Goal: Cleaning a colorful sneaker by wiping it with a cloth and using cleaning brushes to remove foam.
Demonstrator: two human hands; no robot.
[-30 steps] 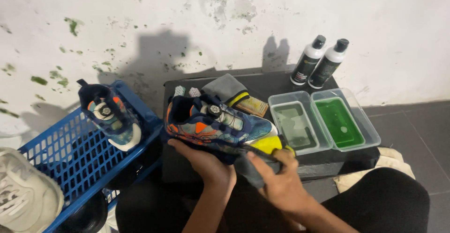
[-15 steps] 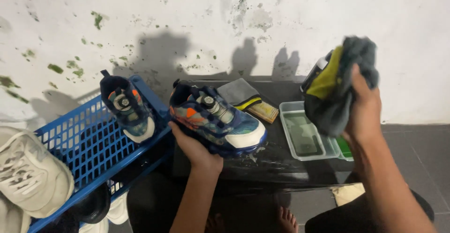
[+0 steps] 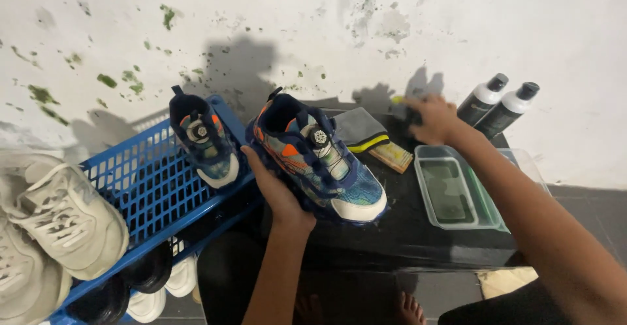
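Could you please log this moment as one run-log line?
left hand: holds sneaker | right hand: on cloth at table back | tub: untouched

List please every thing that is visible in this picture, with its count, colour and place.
sneaker: 1, navy with orange and teal, on the black table, held by the left hand
matching sneaker: 1, same colours, on the blue crate
blue crate: 1, left of the table
white sneakers: 2, far left
folded cloth: 1, grey with yellow edge, back of the table
brush: 1, tan, beside the cloth
clear trays: 2, holding greenish liquid, right side of the table
bottles: 2, dark with white necks, by the wall
black table: 1, centre
left hand: grips the sneaker's side
right hand: at the table's back, over something dark
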